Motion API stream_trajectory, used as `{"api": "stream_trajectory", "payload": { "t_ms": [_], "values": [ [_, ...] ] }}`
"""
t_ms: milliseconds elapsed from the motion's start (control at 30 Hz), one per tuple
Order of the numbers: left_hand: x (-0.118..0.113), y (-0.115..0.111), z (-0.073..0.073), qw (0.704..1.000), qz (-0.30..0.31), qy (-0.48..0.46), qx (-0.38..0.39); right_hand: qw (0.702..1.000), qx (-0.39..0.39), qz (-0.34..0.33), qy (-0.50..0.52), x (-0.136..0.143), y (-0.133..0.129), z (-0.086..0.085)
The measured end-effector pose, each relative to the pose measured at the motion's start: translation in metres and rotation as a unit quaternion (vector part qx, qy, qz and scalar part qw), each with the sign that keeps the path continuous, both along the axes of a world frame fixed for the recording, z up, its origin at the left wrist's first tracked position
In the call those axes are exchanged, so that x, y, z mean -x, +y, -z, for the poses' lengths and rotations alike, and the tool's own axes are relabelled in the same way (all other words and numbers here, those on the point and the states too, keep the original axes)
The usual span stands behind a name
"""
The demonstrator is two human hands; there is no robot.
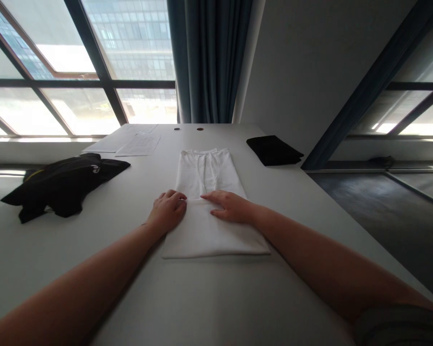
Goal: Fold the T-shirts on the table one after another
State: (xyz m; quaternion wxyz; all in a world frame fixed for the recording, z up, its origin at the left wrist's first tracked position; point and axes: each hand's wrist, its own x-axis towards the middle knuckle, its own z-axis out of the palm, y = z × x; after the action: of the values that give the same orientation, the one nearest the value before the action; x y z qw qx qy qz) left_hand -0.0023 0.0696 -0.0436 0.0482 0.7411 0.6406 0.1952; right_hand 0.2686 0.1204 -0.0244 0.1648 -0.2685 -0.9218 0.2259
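White drawstring trousers lie folded lengthwise on the table, their waistband and hanging cords toward the far side. The near part is doubled back, and its edge crosses the middle of the cloth. At the left end of that edge, my left hand has its fingers bent, thumb and fingertips closed about the corner of the fabric. My right hand rests palm down on the doubled part, fingers stretched out along the edge and thumb apart. Its fingertips reach close to the cords.
A crumpled black garment lies on the white table at left. Printed papers are behind it. At the far right sits a folded black cloth. Windows and a blue curtain stand beyond the table.
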Motion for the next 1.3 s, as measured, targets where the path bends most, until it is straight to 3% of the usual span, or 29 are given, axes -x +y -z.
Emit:
{"api": "stream_trajectory", "payload": {
  "t_ms": [100,300,433,567,767,1000,1300],
  "values": [
    [0.014,0.006,0.003,1.0,-0.008,-0.013,-0.001,0.997,0.053,0.011,0.05,0.004,0.007,0.002],
    [0.034,0.017,0.004,0.996,0.059,-0.07,0.021,0.99,0.112,0.059,0.055,0.012,0.019,0.001],
    [0.034,0.015,-0.001,0.995,0.055,-0.083,0.03,0.989,0.131,0.034,0.051,0.022,0.027,-0.002],
    [0.028,0.01,-0.007,0.996,0.052,-0.074,0.027,0.987,0.14,0.052,0.063,0.024,0.028,0.0],
    [0.026,0.011,-0.007,0.996,0.075,-0.052,0.013,0.988,0.11,0.089,0.064,0.024,0.02,0.003],
    [0.027,0.014,-0.002,0.998,0.058,-0.016,0.018,0.992,0.021,0.093,0.079,0.025,0.014,0.005],
    [0.024,0.013,0.003,0.999,0.041,0.022,0.015,0.991,0.05,0.114,0.052,0.026,0.014,0.002]
  ]
}}
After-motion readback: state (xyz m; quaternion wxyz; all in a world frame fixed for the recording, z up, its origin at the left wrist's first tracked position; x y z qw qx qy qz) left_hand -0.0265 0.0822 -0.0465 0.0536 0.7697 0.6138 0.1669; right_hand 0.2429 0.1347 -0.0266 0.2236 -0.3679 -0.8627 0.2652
